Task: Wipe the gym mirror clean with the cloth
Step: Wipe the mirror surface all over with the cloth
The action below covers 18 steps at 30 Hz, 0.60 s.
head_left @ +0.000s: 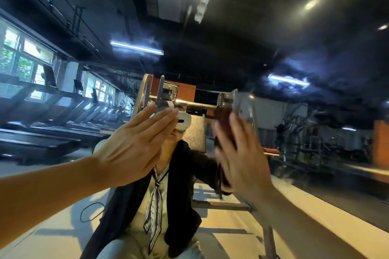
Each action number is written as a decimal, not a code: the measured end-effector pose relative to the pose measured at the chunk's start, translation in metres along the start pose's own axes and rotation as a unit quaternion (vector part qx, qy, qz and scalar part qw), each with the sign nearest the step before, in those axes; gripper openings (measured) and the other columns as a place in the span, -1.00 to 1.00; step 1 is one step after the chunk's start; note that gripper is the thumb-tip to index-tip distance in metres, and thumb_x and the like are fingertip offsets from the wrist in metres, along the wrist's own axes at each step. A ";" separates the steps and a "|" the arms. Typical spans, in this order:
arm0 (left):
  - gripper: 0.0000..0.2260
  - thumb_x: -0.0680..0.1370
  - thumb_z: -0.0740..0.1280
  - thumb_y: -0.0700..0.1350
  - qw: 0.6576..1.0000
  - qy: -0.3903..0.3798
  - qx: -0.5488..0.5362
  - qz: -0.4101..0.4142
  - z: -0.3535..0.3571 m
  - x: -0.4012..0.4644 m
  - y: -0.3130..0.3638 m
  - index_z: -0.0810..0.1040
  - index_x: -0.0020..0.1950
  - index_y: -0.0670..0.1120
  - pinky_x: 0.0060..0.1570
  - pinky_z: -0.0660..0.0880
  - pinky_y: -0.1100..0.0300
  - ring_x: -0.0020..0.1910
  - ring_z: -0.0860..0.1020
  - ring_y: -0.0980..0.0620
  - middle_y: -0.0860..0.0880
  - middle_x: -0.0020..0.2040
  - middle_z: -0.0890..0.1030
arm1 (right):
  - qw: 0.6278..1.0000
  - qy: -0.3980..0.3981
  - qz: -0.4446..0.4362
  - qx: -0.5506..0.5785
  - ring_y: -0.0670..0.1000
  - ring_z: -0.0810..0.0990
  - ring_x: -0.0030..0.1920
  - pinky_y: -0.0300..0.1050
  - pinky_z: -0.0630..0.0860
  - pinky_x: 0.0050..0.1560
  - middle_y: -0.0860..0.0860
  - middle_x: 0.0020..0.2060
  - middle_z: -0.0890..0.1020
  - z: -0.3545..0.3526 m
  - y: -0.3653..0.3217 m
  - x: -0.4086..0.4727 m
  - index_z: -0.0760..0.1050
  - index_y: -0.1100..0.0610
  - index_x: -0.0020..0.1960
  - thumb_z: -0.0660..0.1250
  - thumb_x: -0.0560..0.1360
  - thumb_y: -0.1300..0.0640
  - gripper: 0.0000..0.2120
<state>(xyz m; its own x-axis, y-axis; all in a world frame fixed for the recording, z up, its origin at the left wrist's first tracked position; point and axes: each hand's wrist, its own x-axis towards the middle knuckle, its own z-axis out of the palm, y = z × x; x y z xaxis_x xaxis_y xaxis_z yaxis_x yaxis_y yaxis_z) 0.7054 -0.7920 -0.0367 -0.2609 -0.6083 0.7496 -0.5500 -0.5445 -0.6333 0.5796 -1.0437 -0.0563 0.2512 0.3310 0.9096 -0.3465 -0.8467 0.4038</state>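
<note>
The left hand (pixel 134 143) lay flat and open-fingered against the mirror (pixel 294 48), where it risked leaving fresh smears on the glass. To its right, the right hand (pixel 242 153) pressed a dark reddish cloth (pixel 224 124) to the mirror with straight fingers, so the cloth could slip loose. Motion blur and the hand hid most of the cloth, and no dirt could be made out.
</note>
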 end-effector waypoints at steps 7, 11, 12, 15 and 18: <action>-0.48 0.66 0.05 -0.03 0.999 0.015 -0.004 -0.046 0.004 -0.012 -0.013 0.24 0.54 -0.31 0.57 0.03 -0.10 0.58 0.16 -0.15 -0.26 0.57 0.20 | 0.989 0.073 0.117 0.059 0.21 0.17 0.56 0.17 0.27 0.52 0.18 0.59 0.15 0.009 -0.045 0.091 0.10 0.12 0.62 -0.06 0.72 -0.07 -0.48; -0.46 0.64 0.08 -0.02 0.999 0.013 -0.013 -0.044 0.002 -0.022 -0.017 0.25 0.54 -0.31 0.58 0.00 -0.08 0.58 0.17 -0.16 -0.27 0.57 0.22 | 0.990 -0.007 -0.140 0.032 0.20 0.13 0.58 0.13 0.27 0.49 0.13 0.60 0.10 0.012 -0.058 0.005 0.13 0.08 0.61 0.04 0.71 0.02 -0.52; -0.46 0.64 0.09 -0.02 0.999 0.010 -0.012 -0.040 0.001 -0.024 -0.018 0.27 0.53 -0.30 0.58 -0.03 -0.06 0.57 0.19 -0.16 -0.27 0.56 0.24 | 0.981 -0.016 -0.192 0.028 0.20 0.16 0.57 0.14 0.33 0.45 0.13 0.59 0.13 0.011 -0.049 -0.002 0.14 0.07 0.60 0.09 0.69 0.05 -0.50; -0.47 0.63 0.09 0.01 1.000 -0.003 0.001 -0.021 -0.005 -0.030 -0.022 0.35 0.50 -0.28 0.58 -0.04 -0.06 0.51 0.29 -0.16 -0.25 0.51 0.35 | 0.990 0.020 -0.125 0.067 0.25 0.29 0.48 0.20 0.47 0.29 0.17 0.52 0.21 0.007 -0.021 0.034 0.18 0.09 0.55 0.15 0.63 0.09 -0.49; -0.47 0.61 0.13 0.01 1.000 -0.010 0.003 -0.026 -0.008 -0.035 -0.028 0.38 0.49 -0.27 0.57 0.01 -0.09 0.48 0.36 -0.18 -0.24 0.47 0.41 | 0.979 0.074 0.133 0.132 0.26 0.25 0.53 0.29 0.43 0.38 0.19 0.55 0.21 -0.001 -0.027 0.110 0.25 0.14 0.55 0.07 0.68 0.08 -0.55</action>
<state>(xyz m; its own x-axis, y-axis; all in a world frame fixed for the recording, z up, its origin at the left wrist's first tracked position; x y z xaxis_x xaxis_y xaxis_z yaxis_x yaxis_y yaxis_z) 0.7236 -0.7505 -0.0437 -0.2173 -0.5906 0.7772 -0.5580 -0.5781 -0.5953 0.6164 -0.9837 0.0330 0.0423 0.1243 0.9913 -0.1314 -0.9829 0.1289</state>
